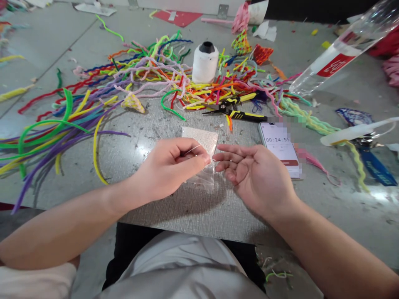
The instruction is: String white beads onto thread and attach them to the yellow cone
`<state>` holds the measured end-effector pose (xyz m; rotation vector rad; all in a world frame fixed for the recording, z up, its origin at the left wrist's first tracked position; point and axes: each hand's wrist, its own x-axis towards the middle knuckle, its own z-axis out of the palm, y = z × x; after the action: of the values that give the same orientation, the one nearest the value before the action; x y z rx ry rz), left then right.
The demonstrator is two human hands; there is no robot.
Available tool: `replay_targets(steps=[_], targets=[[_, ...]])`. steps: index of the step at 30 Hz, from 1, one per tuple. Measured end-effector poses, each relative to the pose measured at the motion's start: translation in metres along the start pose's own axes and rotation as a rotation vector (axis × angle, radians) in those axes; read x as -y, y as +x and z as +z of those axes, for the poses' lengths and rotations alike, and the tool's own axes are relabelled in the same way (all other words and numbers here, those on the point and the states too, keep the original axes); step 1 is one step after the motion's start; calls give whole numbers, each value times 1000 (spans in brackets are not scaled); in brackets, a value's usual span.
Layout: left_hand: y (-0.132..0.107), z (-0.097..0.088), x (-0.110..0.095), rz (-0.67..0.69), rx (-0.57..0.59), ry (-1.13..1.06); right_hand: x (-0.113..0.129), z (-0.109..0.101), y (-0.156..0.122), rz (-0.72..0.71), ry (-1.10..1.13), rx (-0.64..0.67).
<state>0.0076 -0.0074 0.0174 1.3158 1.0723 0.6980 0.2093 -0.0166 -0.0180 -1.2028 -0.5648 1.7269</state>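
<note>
Thread [195, 148], fine and pale, is pinched between thumb and forefinger of the left hand [174, 168]; clear bag [201, 135] of tiny pale grains lies on the surface [149, 114], beneath and just beyond that hand. Right hand [257, 178], palm up and unclosed, fingers loosely curled, faces the left fingertips, pale specks [213, 160] near its fingers too small to identify. Likely risks: thread slipping through a slackened pinch; grains spilling if a knuckle drags the bag, its closure unclear.
</note>
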Motion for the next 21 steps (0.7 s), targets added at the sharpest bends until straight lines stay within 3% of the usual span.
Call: replay_targets(steps=[10, 21], targets=[[2, 0, 2, 9, -7, 6, -1, 5, -1, -76, 56, -31], [-2, 1, -1, -7, 1, 67, 7, 5, -9, 36, -34, 66]])
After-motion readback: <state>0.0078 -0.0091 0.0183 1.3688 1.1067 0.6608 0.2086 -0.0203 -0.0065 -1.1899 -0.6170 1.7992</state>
